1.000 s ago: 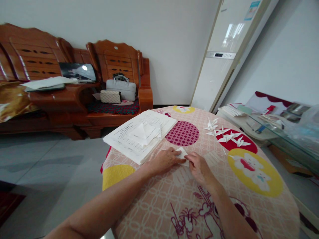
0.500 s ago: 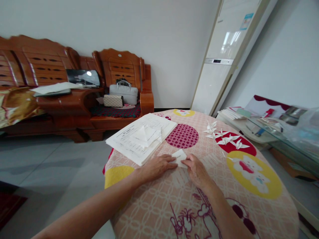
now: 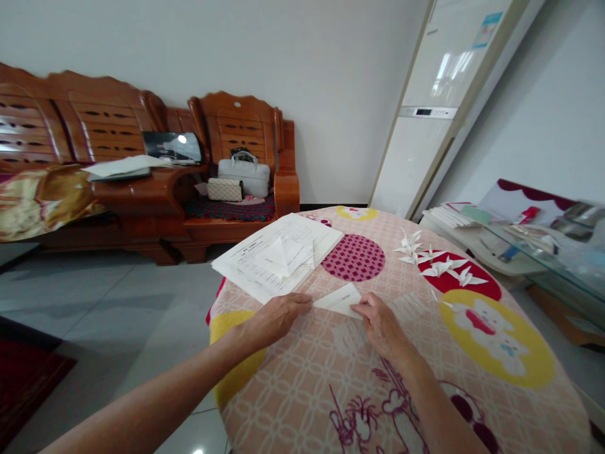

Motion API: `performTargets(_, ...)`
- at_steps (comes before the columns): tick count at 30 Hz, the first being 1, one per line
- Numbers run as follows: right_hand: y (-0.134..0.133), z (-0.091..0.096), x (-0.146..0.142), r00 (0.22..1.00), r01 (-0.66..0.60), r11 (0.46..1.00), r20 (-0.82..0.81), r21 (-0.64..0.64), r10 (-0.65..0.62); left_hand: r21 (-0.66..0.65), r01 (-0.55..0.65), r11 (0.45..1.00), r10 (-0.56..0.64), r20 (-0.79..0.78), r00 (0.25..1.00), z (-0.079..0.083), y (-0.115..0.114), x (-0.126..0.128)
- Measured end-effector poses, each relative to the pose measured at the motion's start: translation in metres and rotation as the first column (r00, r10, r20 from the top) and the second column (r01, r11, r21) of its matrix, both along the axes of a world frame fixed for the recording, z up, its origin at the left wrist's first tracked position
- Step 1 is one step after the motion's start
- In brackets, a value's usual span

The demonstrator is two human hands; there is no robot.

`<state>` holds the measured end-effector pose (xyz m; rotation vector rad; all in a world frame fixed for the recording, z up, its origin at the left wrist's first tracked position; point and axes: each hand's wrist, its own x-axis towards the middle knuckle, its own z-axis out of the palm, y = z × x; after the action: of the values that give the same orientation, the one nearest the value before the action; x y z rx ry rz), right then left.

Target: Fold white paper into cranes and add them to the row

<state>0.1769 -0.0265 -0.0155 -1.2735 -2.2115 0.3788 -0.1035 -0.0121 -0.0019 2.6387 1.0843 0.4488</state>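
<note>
A folded piece of white paper with a small line of print lies low over the patterned tablecloth, stretched between both hands. My left hand pinches its pointed left corner, fingers closed together. My right hand grips the lower right edge between thumb and forefinger. Left of the paper rests a stack of printed sheets, with folded white paper pieces on top. Several white origami cranes stand to the right, partly over a red circle on the cloth.
The round table's patterned cloth hangs over its edge. A glass-topped side table with papers and plastic bags stands at the right. Behind are a wooden sofa holding bags and a tall white air conditioner.
My left hand has moved left, away from my right hand, drawing out the paper's left corner. More of the paper shows now. The whole view has shifted slightly.
</note>
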Motion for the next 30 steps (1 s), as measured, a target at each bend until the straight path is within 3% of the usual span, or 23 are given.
performTargets(3,0.0,-0.001,0.0,1.0,-0.001,1.0,-0.005,0.009,0.001,-0.046,-0.14,0.989,0.142,0.05,0.989,0.013,0.009,-0.004)
performTargets(5,0.0,-0.002,0.0,1.0,-0.002,1.0,-0.007,0.018,0.002,-0.072,-0.3,0.951,0.307,0.136,0.942,0.024,0.021,0.0)
performTargets(6,0.0,-0.003,0.0,1.0,0.0,1.0,-0.006,0.023,0.0,-0.094,-0.318,0.943,0.33,0.18,0.927,0.029,0.027,0.004)
performTargets(9,0.0,-0.003,0.001,1.0,0.007,0.999,-0.009,0.032,-0.007,-0.168,-0.27,0.948,0.302,0.211,0.93,0.034,0.047,0.027)
performTargets(14,-0.001,-0.003,0.001,0.997,0.044,0.999,-0.068,0.021,-0.042,-0.194,-0.289,0.937,0.299,0.02,0.954,0.023,0.064,0.077)
performTargets(17,-0.001,-0.004,0.0,0.992,0.089,0.996,-0.095,0.006,-0.088,-0.24,-0.309,0.92,0.316,-0.012,0.949,0.017,0.066,0.092)
performTargets(23,0.004,-0.001,0.0,0.928,0.297,0.955,-0.244,0.028,-0.281,-0.393,-0.145,0.908,0.222,0.157,0.962,0.021,0.062,0.093)
performTargets(26,0.004,0.006,0.007,0.857,0.389,0.921,-0.377,0.027,-0.351,-0.334,-0.005,0.943,0.135,0.368,0.92,0.031,0.051,0.094)
performTargets(30,-0.002,0.018,0.018,0.817,0.331,0.944,-0.499,-0.004,-0.289,-0.248,0.079,0.966,0.064,0.52,0.852,0.039,0.045,0.091)
